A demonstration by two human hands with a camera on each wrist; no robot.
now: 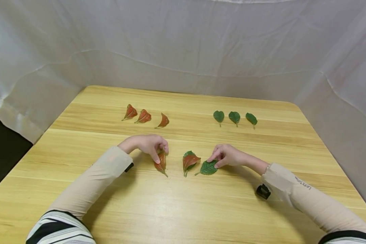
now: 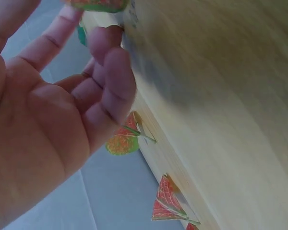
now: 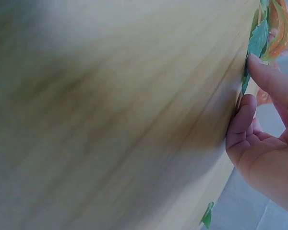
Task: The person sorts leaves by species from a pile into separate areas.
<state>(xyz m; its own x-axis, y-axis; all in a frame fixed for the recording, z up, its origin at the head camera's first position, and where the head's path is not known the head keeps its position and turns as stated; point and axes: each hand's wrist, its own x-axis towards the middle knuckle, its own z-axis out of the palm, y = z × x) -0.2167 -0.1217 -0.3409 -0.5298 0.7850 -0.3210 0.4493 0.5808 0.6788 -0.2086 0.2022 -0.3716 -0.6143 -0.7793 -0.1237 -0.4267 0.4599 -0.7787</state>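
My left hand (image 1: 149, 145) pinches a red leaf (image 1: 161, 166) by its upper end, its stem pointing toward me. In the left wrist view, part of that leaf (image 2: 103, 5) shows at the top edge, by the fingertips. To the right, my right hand (image 1: 230, 156) pinches a serrated green leaf (image 1: 208, 168) between thumb and finger, the stem pointing left. The right wrist view has this green leaf (image 3: 258, 40) at the fingertips, low over the tabletop. Between both hands lies a red leaf (image 1: 190, 160) overlapping a green leaf (image 1: 189, 153), which is mostly hidden.
Farther back on the wooden table (image 1: 183, 210), three red leaves (image 1: 143, 117) lie in a row at left. Three green leaves (image 1: 234, 117) form another row at right. A pale curtain (image 1: 183, 44) hangs behind the table's far edge.
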